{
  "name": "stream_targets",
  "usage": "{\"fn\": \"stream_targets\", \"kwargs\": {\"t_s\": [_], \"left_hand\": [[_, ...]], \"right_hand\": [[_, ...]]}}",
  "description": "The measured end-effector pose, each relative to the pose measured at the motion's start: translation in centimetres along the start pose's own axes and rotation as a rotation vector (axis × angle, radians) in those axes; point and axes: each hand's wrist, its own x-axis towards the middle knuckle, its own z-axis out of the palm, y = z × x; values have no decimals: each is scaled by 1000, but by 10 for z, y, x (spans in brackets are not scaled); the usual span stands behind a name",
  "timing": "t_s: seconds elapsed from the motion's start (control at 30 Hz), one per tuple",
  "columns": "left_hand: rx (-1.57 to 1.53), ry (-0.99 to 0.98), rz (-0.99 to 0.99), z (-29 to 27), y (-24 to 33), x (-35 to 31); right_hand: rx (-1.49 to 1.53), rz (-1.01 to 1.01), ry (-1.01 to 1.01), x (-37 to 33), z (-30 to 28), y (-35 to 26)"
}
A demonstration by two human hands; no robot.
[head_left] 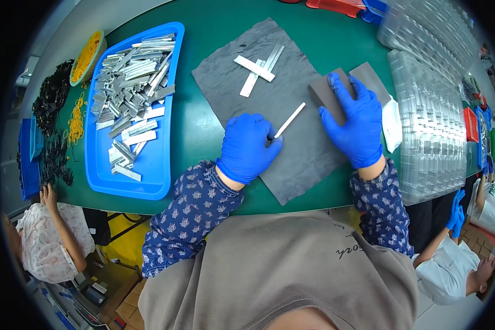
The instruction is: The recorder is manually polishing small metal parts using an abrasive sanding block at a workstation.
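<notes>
My left hand (248,147), in a blue glove, is closed with thumb and finger pinching the near end of a slim metal strip (290,121). The strip points away to the right, just above a dark grey sheet (225,71) or resting on it. My right hand (355,118), also gloved in blue, lies with fingers spread across a grey block (325,94) at the sheet's right side. Farther off on the sheet, a few silvery metal strips (254,69) lie crossed. A blue tray (163,170) at the left carries a heap of similar metal pieces (132,77).
Clear plastic trays (432,126) are stacked at the right, beside a white crumpled piece (391,126). At the far left are a bowl (100,52) of yellow bands and dark small parts (54,104). Other people sit at both sides.
</notes>
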Motion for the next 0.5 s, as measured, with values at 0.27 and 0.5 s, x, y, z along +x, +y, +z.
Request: {"fn": "stream_targets", "kwargs": {"t_s": [0.27,0.5], "left_hand": [[3,31,18,0,1,0],[-28,-5,-13,-4,1,1]], "right_hand": [[131,-108,-121,-7,4,-28],[86,136,151,4,1,23]]}}
